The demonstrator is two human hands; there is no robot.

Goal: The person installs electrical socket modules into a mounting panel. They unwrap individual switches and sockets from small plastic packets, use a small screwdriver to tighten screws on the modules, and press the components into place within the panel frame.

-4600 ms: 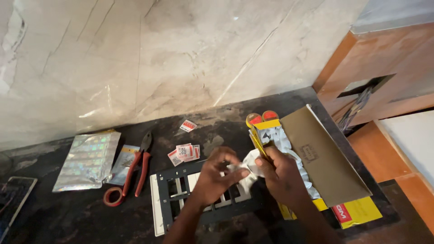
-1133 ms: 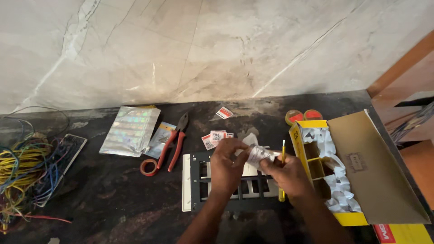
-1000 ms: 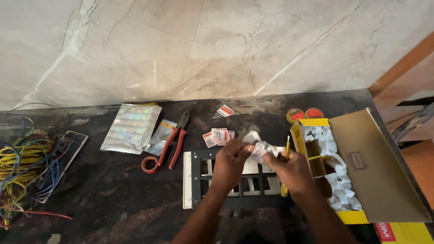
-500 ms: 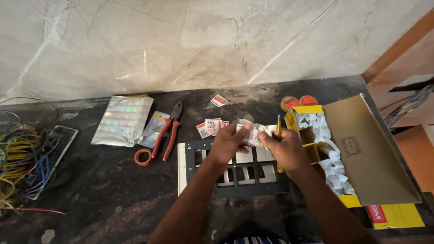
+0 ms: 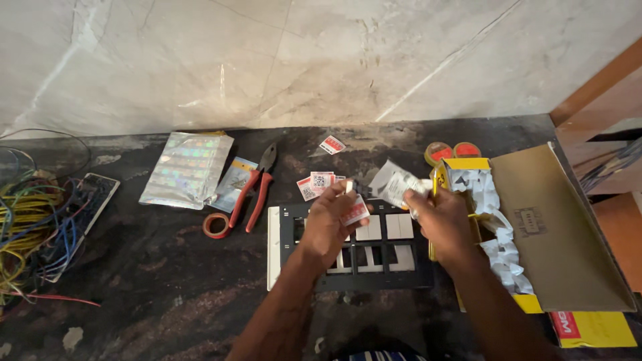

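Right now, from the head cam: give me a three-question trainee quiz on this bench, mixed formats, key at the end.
1. True or false: the red-handled pliers lie left of the black switch frame.
2. The right hand holds: A) a crumpled plastic wrapper, B) the tape roll, C) the pliers?
3. Which side of the frame is the open yellow box on?

Key: 1 true; 2 A; 3 the right.

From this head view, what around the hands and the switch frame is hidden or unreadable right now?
- Small part in the left hand: mostly covered by the fingers, blurred.
- Crumpled wrapper in the right hand: contents not visible.
- Black switch frame: middle hidden behind both hands and forearms.
- Yellow box: its far corner cut off by the frame edge; items inside too small to tell.
- Wire bundle: cut off at the left edge.
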